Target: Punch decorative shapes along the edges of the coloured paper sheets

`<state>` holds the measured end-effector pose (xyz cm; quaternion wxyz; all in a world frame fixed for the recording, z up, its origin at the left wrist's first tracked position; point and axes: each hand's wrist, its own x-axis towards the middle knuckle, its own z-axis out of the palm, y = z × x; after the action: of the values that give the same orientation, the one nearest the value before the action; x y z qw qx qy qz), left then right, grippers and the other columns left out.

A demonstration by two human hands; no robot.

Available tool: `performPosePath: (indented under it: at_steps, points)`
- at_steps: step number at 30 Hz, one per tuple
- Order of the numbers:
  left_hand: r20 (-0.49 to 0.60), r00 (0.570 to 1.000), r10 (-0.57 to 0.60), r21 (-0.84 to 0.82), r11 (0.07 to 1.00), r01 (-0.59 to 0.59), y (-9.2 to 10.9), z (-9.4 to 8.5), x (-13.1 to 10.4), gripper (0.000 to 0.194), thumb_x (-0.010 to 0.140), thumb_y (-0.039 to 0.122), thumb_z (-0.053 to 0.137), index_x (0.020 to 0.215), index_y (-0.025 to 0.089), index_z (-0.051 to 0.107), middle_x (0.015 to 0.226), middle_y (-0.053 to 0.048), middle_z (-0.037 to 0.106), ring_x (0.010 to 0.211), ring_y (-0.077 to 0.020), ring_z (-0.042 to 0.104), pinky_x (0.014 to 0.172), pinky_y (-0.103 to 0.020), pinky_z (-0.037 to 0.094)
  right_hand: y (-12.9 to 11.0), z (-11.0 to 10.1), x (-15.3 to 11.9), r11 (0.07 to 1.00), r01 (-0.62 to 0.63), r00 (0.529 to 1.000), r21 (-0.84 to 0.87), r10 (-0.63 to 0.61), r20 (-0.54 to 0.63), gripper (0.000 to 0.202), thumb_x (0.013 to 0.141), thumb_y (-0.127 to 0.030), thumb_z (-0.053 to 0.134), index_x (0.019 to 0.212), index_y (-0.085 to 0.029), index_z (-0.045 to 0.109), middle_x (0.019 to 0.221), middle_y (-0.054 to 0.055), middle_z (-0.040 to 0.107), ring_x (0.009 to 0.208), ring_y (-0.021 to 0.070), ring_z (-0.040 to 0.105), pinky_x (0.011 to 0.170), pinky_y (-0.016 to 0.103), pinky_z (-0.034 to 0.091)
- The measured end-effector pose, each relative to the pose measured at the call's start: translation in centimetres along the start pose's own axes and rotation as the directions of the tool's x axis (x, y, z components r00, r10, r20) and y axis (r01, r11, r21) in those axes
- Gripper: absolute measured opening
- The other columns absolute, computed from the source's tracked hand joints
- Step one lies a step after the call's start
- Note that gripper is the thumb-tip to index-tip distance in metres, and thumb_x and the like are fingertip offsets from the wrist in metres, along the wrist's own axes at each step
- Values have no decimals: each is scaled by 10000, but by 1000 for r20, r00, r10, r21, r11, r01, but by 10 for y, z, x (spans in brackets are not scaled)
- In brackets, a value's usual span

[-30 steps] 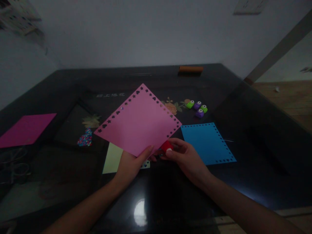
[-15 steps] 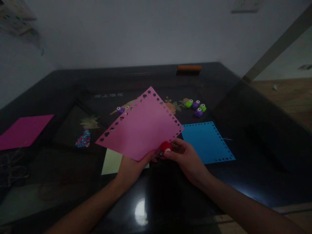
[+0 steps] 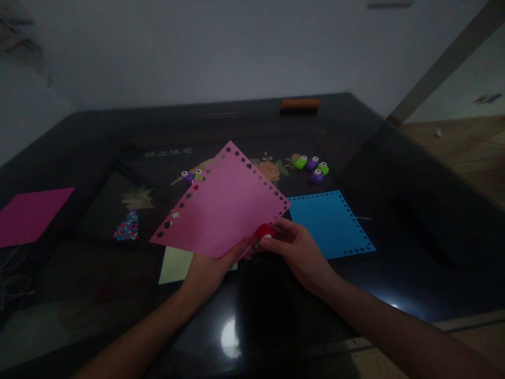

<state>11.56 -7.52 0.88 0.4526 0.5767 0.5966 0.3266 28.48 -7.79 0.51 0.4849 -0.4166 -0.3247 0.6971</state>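
A square sheet of pink paper [image 3: 224, 205] is held up over the table, with punched hearts, stars and other small shapes along its upper edges and near its right corner. My left hand [image 3: 211, 266] grips its lower edge, thumb on top and fingers underneath. In my right hand [image 3: 298, 250] is a red craft punch [image 3: 265, 230] with a white button, pinched between thumb and fingers. The punch sits at the sheet's lower right edge; how far the paper goes into it is hidden. Beneath the pink sheet lies a pale green paper [image 3: 173, 265], partly covered.
Blue paper [image 3: 315, 221] with punched edges lies at right. Several green and purple punches [image 3: 315, 176] stand behind it, others [image 3: 187, 177] behind the pink sheet. At left are magenta paper [image 3: 33, 216] and confetti [image 3: 127, 227]. A brown roll [image 3: 300, 104] lies at the back.
The whole view has shifted a little, so things appear slightly further left. Both hands keep hold of the pink paper and the red punch, with hardly any change between them.
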Motion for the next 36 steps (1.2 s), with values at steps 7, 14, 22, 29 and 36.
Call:
performPosePath:
  at_steps: [7, 14, 22, 29, 36]
  points:
    - [53, 998, -26, -43, 999, 29, -4, 1, 1, 221, 755, 387, 610, 815, 195, 703, 750, -50, 745, 724, -230, 692, 740, -334, 534, 0, -1, 1, 1000, 19, 1000, 1, -19, -20, 330, 593, -223, 792, 902, -215, 677, 842, 11, 695, 714, 142, 627, 747, 324, 513]
    - [65, 998, -21, 13, 1000, 20, -7, 0, 2, 218, 764, 374, 597, 767, 185, 705, 716, -41, 737, 719, -221, 683, 743, -324, 525, 0, -1, 1, 1000, 10, 999, 4, -10, -42, 359, 575, -241, 809, 906, -203, 673, 868, 17, 689, 765, 151, 631, 756, 316, 508]
    - [91, 995, -28, 41, 999, 24, -4, -1, 2, 230, 779, 386, 571, 738, 199, 699, 725, -42, 736, 729, -214, 679, 756, -319, 514, -1, -1, 1, 999, 3, 998, -32, -5, -59, 349, 580, -256, 804, 899, -208, 669, 888, 22, 695, 737, 151, 631, 764, 336, 516]
    - [82, 996, -23, 62, 998, 18, 0, -2, 0, 234, 785, 377, 562, 683, 203, 681, 724, -46, 734, 722, -216, 672, 748, -320, 518, -2, -1, 1, 999, 16, 999, -40, -17, -39, 338, 599, -266, 793, 908, -216, 666, 907, 27, 700, 801, 171, 641, 803, 359, 510]
    - [77, 997, -4, 34, 999, 2, 0, -1, 0, 222, 776, 376, 574, 675, 208, 680, 706, -42, 735, 713, -218, 679, 730, -329, 530, -1, -1, 1, 998, 21, 999, -60, -24, -41, 334, 603, -273, 791, 907, -219, 664, 922, 29, 701, 814, 182, 642, 817, 374, 510]
